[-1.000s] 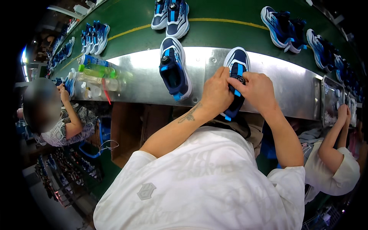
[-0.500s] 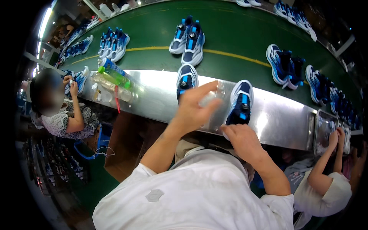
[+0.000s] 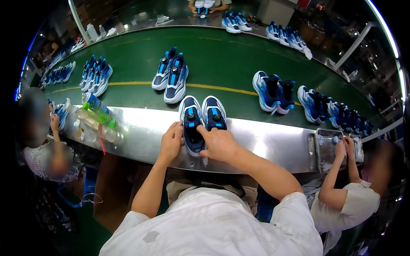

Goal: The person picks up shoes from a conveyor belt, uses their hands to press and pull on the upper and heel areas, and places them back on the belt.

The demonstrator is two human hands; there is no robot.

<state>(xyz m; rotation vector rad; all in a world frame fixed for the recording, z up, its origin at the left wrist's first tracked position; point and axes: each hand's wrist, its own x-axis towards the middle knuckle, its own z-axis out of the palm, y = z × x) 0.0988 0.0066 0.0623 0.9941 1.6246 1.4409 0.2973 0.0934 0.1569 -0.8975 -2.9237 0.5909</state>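
Two navy-blue, white-soled sneakers (image 3: pixel 191 121) are placed together; the left one is touched by the right hand (image 3: pixel 220 144), fingers apart, and the left hand (image 3: pixel 171 143), whose clamping cannot be told.

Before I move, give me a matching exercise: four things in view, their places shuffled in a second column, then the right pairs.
Things
1. Left hand
2. Green-capped bottle
3. Rectangular metal tray
4. Yellow line

Places
A. Toward the right end of the steel ledge, by a co-worker's hand
B. Along the green surface
C. At the left side of the nearest left-hand sneaker
D. Lying on its side, near a red strip

Pairs: 1-C, 2-D, 3-A, 4-B
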